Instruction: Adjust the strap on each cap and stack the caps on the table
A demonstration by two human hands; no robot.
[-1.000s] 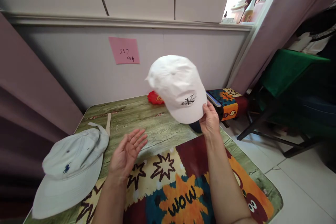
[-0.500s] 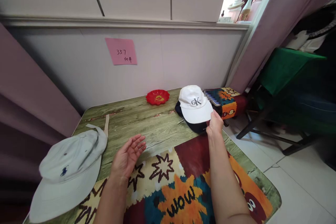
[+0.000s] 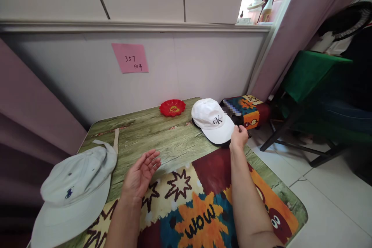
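Observation:
A white cap with CK lettering (image 3: 207, 116) sits over a dark cap (image 3: 203, 133), of which only a thin edge shows, on the table's right side. At the white cap's brim is my right hand (image 3: 239, 137), its fingers pressed together; whether they still pinch the brim is hard to tell. My left hand (image 3: 145, 168) is palm up above the patterned cloth (image 3: 203, 217), fingers apart, holding nothing. On the left lies a pale grey cap (image 3: 75, 186) with a small blue logo, its brim toward me.
A red scalloped dish (image 3: 172, 107) stands near the table's back edge. Pink paper (image 3: 130, 58) is on the wall. Beyond the table's right are a patterned box-like seat (image 3: 251, 118) and a green-covered chair (image 3: 314, 71), with a person partly visible.
The white cap has come down and tilted, covering more of the dark cap. My right hand has shifted slightly at its brim. My left hand has hardly moved.

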